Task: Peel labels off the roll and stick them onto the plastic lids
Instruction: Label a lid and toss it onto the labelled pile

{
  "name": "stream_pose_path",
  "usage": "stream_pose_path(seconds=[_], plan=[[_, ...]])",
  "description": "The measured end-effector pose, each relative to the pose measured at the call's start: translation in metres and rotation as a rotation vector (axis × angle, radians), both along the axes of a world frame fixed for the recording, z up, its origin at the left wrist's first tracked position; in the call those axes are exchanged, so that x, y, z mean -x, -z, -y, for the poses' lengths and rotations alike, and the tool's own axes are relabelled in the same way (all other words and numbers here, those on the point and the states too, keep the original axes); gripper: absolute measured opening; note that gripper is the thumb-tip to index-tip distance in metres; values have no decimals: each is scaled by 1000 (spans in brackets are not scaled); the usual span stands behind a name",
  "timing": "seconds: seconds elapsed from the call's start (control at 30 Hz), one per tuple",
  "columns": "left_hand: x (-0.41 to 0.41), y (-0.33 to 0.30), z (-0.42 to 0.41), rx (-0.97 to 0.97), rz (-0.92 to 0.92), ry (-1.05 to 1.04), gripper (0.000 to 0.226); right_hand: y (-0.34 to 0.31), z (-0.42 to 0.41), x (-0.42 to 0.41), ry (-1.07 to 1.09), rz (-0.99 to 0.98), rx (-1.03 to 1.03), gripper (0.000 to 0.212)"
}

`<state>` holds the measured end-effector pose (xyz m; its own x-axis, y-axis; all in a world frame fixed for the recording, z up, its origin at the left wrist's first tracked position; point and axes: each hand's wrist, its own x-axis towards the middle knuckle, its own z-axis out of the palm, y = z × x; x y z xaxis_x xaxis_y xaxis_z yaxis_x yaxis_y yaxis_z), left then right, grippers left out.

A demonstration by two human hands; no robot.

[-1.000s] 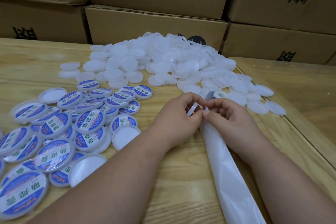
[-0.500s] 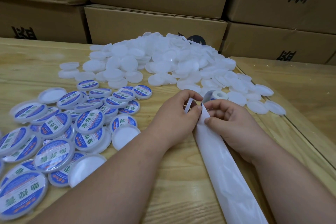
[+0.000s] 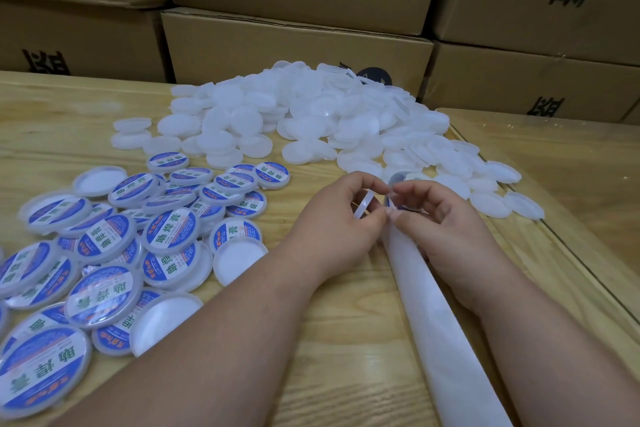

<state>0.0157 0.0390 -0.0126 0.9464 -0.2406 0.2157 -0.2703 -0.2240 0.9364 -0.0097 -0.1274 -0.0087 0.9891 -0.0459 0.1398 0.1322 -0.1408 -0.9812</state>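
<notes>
Backing strip (image 3: 446, 333) runs off the bottom edge, so its length is anyone's guess. Left hand (image 3: 332, 225) pinches one blank lid (image 3: 362, 205) edge-on; half a second ago it sat a touch higher. Right hand (image 3: 440, 222) pinches a label (image 3: 390, 201) at the strip's end, its print mostly hidden behind fingers. Roll (image 3: 398, 179) peeks out just beyond. Labelled lids (image 3: 104, 253) on the worktop (image 3: 346, 374) at left: too overlapped to count. Blank pile (image 3: 311, 114) farther back, same. Boxes (image 3: 294, 45) behind are cropped.
</notes>
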Motion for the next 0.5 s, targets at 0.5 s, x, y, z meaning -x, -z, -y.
stream_pose_path(seconds=[0.5], plan=[[0,-1,1,-19,4,-9,20,0,-2,1,-85,-43,35,32]])
